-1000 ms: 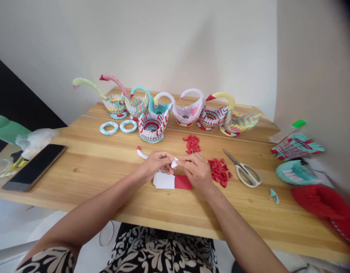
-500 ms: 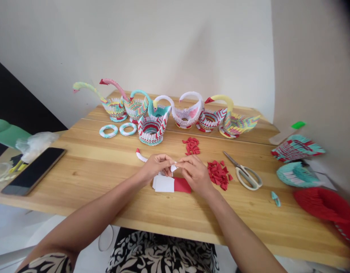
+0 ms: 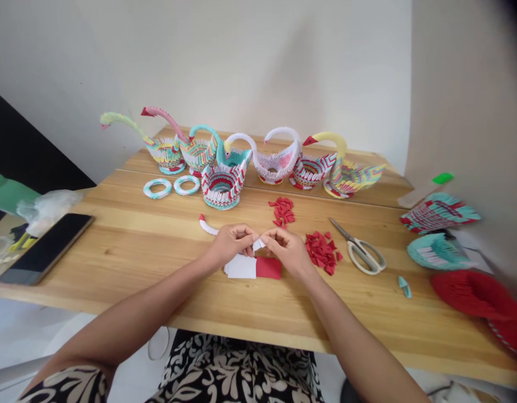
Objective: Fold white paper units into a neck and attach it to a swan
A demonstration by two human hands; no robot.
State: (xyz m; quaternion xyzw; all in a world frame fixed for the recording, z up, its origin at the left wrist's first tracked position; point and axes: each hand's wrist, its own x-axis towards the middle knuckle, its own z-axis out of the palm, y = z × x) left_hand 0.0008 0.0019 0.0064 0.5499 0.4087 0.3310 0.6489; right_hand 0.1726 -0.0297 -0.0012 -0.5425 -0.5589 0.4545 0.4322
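Between my two hands is a small folded piece of white paper [image 3: 258,244]. My left hand [image 3: 235,244] pinches its left side, and my right hand [image 3: 287,249] pinches the right side with thumb and finger. Just below them on the table lie a stack of white paper slips [image 3: 241,267] and a red paper slip [image 3: 268,268]. A curved white paper neck with a red tip [image 3: 207,225] lies beyond my left hand, partly hidden by it. Red folded paper triangles sit in two heaps, one [image 3: 323,251] beside my right hand and one [image 3: 282,211] farther back.
Folded-paper swans, among them a yellow-necked one [image 3: 346,173], line the back of the wooden table [image 3: 158,246]. Two paper rings [image 3: 156,188] lie at left, near a phone [image 3: 46,248]. Scissors [image 3: 363,252] rest at right, before a red paper piece [image 3: 472,296].
My fingers have shifted on the white paper, and my right hand's fingers are now more curled. The view has tilted slightly, so the table sits a little higher in the picture.
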